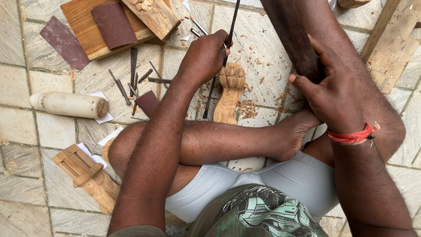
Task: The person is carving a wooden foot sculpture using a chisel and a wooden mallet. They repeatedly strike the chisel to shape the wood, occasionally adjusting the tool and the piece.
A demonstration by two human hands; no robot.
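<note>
I sit cross-legged on a stone-tiled floor. My left hand [205,56] grips a thin dark chisel [230,27], whose tip rests on the carved head of a pale wooden piece [229,93] lying on the tiles. My right hand [330,91] is closed around a thick dark wooden mallet [289,35], raised at the upper right above the carving. A red thread band circles my right wrist. Wood shavings [247,107] lie scattered around the carving.
Several metal chisels [133,74] lie left of the carving. Sandpaper sheets [113,24] rest on a wooden board [83,22] at the top left. A pale cylindrical mallet [68,104] and a carved wooden block [87,175] lie at the left. Planks [392,57] lean at the right.
</note>
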